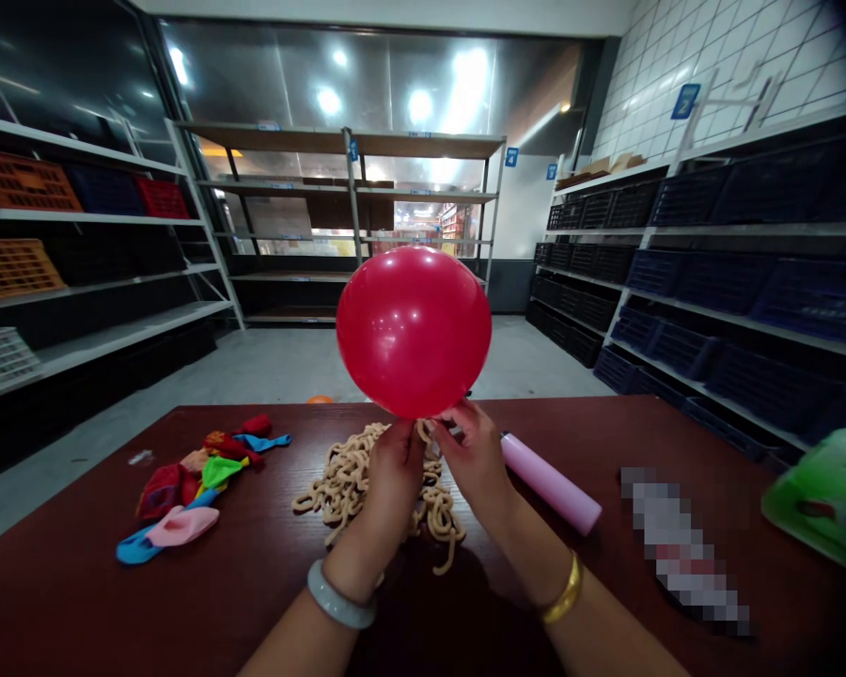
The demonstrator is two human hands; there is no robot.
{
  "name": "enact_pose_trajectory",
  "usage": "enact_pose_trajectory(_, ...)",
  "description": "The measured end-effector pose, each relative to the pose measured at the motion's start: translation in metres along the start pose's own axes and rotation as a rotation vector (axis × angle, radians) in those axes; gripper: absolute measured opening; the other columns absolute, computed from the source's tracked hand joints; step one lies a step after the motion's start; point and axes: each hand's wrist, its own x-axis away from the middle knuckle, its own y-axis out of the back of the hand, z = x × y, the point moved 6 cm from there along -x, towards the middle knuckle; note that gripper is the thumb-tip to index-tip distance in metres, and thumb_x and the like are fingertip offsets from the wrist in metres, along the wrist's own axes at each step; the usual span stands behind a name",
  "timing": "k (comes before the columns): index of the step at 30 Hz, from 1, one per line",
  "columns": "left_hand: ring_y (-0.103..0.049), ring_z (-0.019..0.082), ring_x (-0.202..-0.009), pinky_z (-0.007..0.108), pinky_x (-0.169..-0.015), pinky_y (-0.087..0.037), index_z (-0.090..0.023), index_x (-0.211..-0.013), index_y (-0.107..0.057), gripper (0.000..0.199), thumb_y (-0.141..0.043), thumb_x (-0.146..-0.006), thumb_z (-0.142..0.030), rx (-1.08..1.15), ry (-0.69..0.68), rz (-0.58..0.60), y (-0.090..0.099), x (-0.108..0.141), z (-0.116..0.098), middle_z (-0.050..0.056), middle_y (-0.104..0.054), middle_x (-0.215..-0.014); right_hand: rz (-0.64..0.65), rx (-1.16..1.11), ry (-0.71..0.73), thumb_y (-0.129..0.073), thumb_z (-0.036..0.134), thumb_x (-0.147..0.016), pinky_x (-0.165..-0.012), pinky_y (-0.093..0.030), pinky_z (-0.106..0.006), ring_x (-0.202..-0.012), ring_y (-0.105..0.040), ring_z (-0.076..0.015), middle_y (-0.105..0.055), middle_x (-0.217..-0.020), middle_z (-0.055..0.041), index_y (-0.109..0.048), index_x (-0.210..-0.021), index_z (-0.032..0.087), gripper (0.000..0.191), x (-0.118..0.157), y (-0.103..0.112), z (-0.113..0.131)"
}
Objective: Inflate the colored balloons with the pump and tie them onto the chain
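An inflated red balloon (415,329) stands above the table, its neck pointing down between my hands. My left hand (397,459) is closed around the neck from below. With fingers pinched close to the same spot, my right hand (474,451) holds a piece of beige cord; the exact grip is partly hidden. Under and behind my hands lies a loose heap of thick beige cord (345,480), some of it covered by my wrists. A pink cylinder (554,484) rests on the table just right of my right hand.
Several limp balloons (176,494) in mixed colours lie on the left of the dark table (254,611). At the right are a blurred-out object (683,555) and a green plastic package (828,498). Shelves with crates (691,273) line the room.
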Motion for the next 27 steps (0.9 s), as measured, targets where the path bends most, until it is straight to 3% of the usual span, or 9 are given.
enact_pose_trajectory(4,-0.059,0.017,-0.07,0.026,-0.064,-0.041,-0.017,-0.087,-0.064,0.022,-0.045,-0.089,-0.026,-0.026,0.0,0.006,-0.001,0.0,-0.002,0.005,-0.066,-0.076,0.014,0.056,0.052,-0.058,0.019,-0.083,-0.076,-0.047,-0.031,-0.084,-0.059,-0.0183,-0.063,-0.087,-0.0037,-0.064,-0.083,0.022,0.007,0.001,-0.001,0.002)
enact_pose_trajectory(10,-0.059,0.016,-0.07,0.025,-0.065,-0.043,-0.016,-0.084,-0.063,0.019,-0.044,-0.085,-0.018,0.121,-0.01,0.088,-0.01,-0.001,-0.006,0.004,-0.066,-0.076,-0.067,0.19,0.022,-0.056,0.019,-0.082,-0.064,-0.046,-0.029,-0.072,-0.055,-0.0172,-0.057,-0.08,-0.004,-0.057,-0.076,0.021,0.006,0.005,0.004,0.008)
enact_pose_trajectory(18,-0.057,0.015,-0.068,0.024,-0.065,-0.043,-0.016,-0.09,-0.068,0.023,-0.05,-0.087,-0.028,0.217,0.036,0.036,-0.001,-0.003,0.0,0.002,-0.066,-0.074,0.043,0.106,0.171,-0.054,0.015,-0.084,-0.075,-0.048,-0.031,-0.083,-0.058,-0.018,-0.06,-0.089,-0.0053,-0.06,-0.082,0.022,0.009,0.003,0.002,0.017)
enact_pose_trajectory(27,-0.06,0.014,-0.073,0.023,-0.069,-0.044,-0.017,-0.092,-0.069,0.021,-0.052,-0.088,-0.029,0.241,-0.005,-0.006,0.003,-0.002,-0.006,0.001,-0.068,-0.08,0.075,0.102,0.163,-0.057,0.021,-0.085,-0.075,-0.049,-0.03,-0.079,-0.059,-0.0165,-0.064,-0.088,-0.0042,-0.063,-0.087,0.023,0.006,0.002,0.005,0.018)
